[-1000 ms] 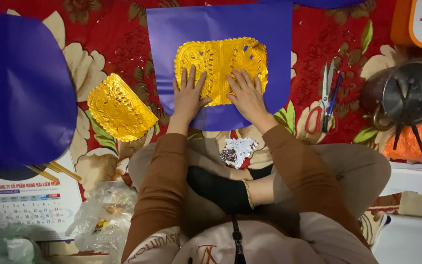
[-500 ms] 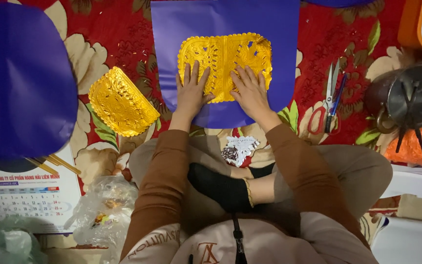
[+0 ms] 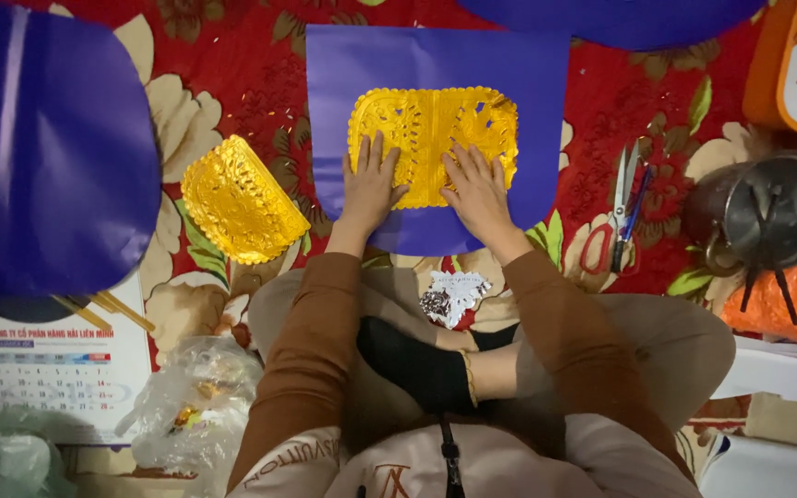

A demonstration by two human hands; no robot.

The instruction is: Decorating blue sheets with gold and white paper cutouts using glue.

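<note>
Pressing flat: left hand (image 3: 371,189) and right hand (image 3: 478,189) lay open, palms down on the gold cutout (image 3: 434,138), centred on the purple sheet (image 3: 435,74) on the floor. Hands barely shifted since earlier; smoothing continued.

We found both hands, the left hand (image 3: 368,189) and the right hand (image 3: 479,192), flat on the gold cutout (image 3: 435,138), with bare purple sheet (image 3: 435,60) above them. At centre left a folded gold piece (image 3: 240,212) blocked the way; at right lay scissors (image 3: 622,207) and a metal pot (image 3: 767,217), perhaps holding sticks. Red cloth between stayed passable.
</note>
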